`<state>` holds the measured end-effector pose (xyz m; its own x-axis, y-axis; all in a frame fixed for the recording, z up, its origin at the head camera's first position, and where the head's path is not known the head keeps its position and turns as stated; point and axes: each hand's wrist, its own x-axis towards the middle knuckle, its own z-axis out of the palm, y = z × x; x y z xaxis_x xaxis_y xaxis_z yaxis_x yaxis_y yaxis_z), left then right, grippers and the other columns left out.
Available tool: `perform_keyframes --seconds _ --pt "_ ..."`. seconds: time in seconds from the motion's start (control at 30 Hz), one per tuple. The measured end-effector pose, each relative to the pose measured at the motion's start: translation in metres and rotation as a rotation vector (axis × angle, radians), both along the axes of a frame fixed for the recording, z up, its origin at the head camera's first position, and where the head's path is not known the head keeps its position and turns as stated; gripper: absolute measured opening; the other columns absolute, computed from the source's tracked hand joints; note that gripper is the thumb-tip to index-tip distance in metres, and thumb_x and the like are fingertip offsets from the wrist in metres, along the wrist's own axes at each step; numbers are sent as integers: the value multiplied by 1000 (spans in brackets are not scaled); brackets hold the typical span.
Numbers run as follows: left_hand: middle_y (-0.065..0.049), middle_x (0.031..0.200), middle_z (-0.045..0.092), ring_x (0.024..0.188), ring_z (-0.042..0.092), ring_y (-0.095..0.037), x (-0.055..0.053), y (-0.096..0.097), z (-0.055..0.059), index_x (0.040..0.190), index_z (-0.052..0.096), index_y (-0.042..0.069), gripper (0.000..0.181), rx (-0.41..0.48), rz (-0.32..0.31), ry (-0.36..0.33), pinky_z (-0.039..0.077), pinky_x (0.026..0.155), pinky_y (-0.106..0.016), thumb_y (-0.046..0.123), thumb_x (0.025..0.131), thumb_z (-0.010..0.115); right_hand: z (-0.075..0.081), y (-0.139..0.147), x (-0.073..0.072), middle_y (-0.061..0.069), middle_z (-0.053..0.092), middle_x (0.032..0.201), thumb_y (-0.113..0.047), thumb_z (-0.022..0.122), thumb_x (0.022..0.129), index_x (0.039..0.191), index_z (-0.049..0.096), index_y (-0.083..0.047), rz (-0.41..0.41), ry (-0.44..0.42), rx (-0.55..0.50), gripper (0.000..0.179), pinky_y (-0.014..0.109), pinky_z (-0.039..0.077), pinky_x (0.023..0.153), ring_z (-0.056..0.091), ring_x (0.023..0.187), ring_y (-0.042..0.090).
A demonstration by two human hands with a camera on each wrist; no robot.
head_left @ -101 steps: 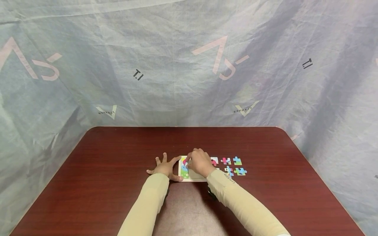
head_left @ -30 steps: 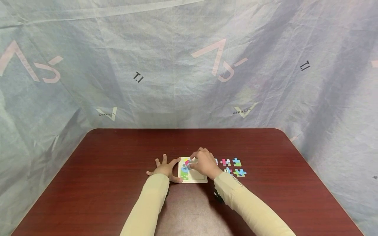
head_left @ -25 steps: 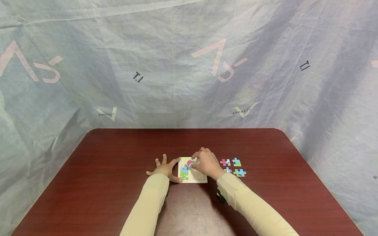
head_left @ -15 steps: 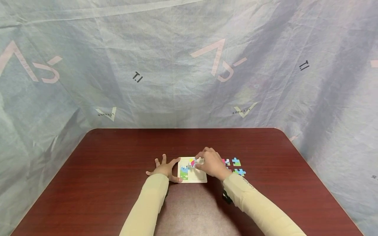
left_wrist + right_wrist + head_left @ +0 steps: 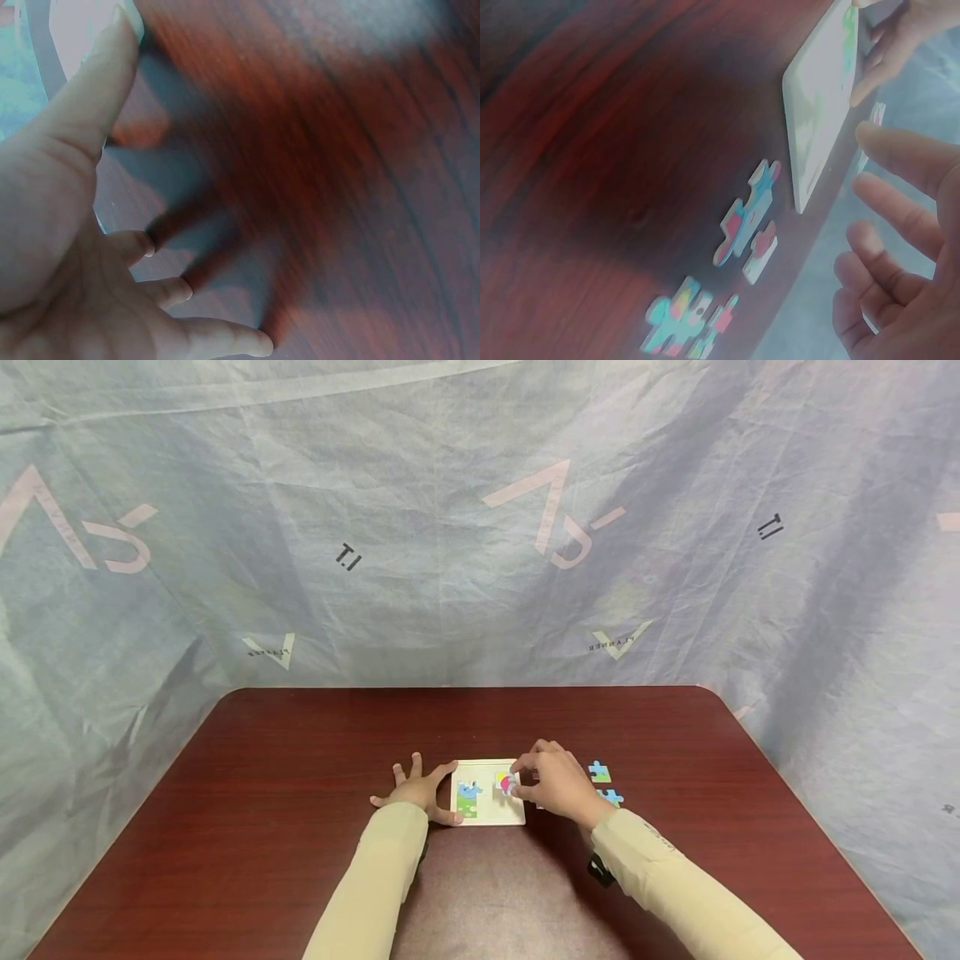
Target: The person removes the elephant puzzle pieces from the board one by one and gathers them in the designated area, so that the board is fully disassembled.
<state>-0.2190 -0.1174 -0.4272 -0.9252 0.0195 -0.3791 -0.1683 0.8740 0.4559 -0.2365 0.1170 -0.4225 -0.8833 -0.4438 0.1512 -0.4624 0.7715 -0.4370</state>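
Observation:
A pale jigsaw tray (image 5: pixel 497 814) lies on the table with green-and-blue pieces (image 5: pixel 467 805) along the lower part of its left side. My left hand (image 5: pixel 416 789) is spread wide, its thumb and index fingertip against the tray's left corners. Between the thumb and fingers of my right hand (image 5: pixel 558 783) is a jigsaw piece (image 5: pixel 502 783) with yellow and pink on it, pinched above the tray's right part. The right wrist view shows this piece (image 5: pixel 878 114) nearly edge-on by the fingertips.
Several loose jigsaw pieces lie right of the tray; a blue-green one (image 5: pixel 598 772) and another (image 5: pixel 611 797) show past the right hand. More loose pieces (image 5: pixel 748 214) appear in the right wrist view. A grey cloth (image 5: pixel 442 527) hangs behind the dark red table (image 5: pixel 300 735).
My right hand has lifted the yellow-and-pink piece from the tray's upper left and carried it right. That spot of the tray is now bare. The left hand has stayed put.

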Motion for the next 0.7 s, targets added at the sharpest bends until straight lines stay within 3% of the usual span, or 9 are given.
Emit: perform_keyframes --seconds 0.43,0.7 --pt "-21 169 4 152 -1 -49 2 1 1 159 35 31 96 -3 -5 1 13 102 -86 31 80 88 -5 28 10 4 64 100 -19 87 81 100 79 -17 18 39 40 21 40 43 77 53 93 22" --pt "-21 169 4 152 -1 -49 1 0 1 160 34 32 95 -14 -9 -2 14 101 -86 32 81 88 -5 43 18 -5 60 97 -19 89 79 101 80 -18 19 52 38 24 45 45 81 55 95 20"
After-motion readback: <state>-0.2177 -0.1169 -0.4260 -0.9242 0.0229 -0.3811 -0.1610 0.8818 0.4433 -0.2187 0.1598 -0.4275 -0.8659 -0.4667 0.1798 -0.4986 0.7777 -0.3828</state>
